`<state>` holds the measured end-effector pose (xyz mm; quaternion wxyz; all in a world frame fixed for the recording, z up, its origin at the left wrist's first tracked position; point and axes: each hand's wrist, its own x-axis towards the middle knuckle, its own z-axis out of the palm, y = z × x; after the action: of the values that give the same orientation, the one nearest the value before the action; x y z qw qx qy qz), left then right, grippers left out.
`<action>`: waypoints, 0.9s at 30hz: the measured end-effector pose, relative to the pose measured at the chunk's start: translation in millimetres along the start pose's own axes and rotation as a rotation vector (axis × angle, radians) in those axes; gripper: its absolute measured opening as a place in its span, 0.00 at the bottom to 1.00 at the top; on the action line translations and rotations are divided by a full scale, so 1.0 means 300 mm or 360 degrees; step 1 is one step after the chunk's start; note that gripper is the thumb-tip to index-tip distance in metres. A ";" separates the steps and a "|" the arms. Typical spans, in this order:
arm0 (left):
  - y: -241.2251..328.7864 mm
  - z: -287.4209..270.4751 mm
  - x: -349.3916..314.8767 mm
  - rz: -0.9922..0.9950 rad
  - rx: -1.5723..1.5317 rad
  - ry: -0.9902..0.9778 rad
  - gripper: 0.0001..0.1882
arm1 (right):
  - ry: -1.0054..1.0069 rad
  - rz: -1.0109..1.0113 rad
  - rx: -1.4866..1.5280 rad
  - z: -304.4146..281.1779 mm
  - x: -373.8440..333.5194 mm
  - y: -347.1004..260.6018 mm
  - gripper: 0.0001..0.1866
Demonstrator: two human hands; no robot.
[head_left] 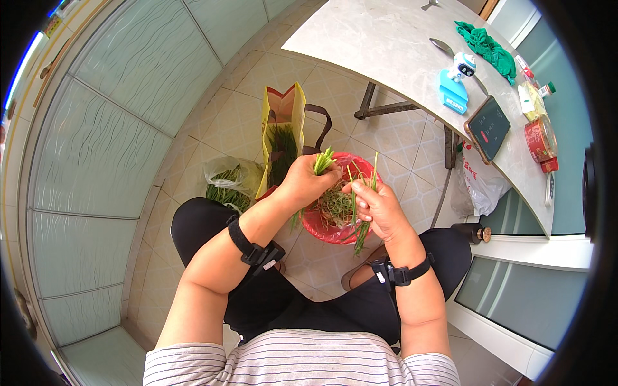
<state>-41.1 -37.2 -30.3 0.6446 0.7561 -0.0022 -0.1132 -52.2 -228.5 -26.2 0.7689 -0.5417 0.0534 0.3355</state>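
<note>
Head view: both forearms reach forward over the knees, wrists bent inward. Left hand [306, 180] is clenched around a bunch of chives [324, 161], tips pointing up. Right hand [378, 207] pinches a few long stalks [358, 212] that hang down. Both hands hover above a red basin [322, 228] of trimmings on the floor, a yellow bag [290, 109] just behind it. Desk [386, 45] stands well apart.
</note>
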 end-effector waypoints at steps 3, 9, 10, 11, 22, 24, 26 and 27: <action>-0.003 -0.003 0.000 -0.0025 0.0111 0.0006 0.06 | 0.0011 -0.0013 -0.0003 -0.001 0.000 -0.003 0.13; -0.001 -0.005 -0.005 -0.0047 0.0149 -0.0048 0.07 | 0.0033 -0.0048 0.0019 -0.001 0.001 0.000 0.13; -0.005 -0.001 -0.005 0.0025 0.0065 -0.0027 0.07 | 0.0034 -0.0044 0.0025 -0.002 0.001 0.000 0.13; -0.004 0.003 -0.005 0.0025 0.0065 -0.0028 0.07 | 0.0034 -0.0041 0.0032 -0.001 0.002 0.000 0.13; 0.021 -0.008 -0.008 -0.0184 -0.0834 -0.0168 0.09 | -0.0017 0.0042 0.0054 0.020 0.005 0.006 0.12; 0.027 -0.006 -0.014 -0.0189 -0.0836 -0.0212 0.09 | -0.0037 0.0051 0.0021 0.021 0.005 0.005 0.12; 0.055 -0.001 -0.026 -0.0248 -0.0826 -0.0321 0.10 | -0.0032 0.0076 0.0037 0.018 0.010 0.012 0.12; 0.047 -0.002 -0.022 -0.0249 -0.0826 -0.0320 0.10 | -0.0032 0.0077 0.0038 0.019 0.012 0.014 0.12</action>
<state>-45.5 -38.0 -15.4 0.8023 0.5488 0.0212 -0.2338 -53.4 -221.2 -28.8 0.7674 -0.5277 0.0627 0.3588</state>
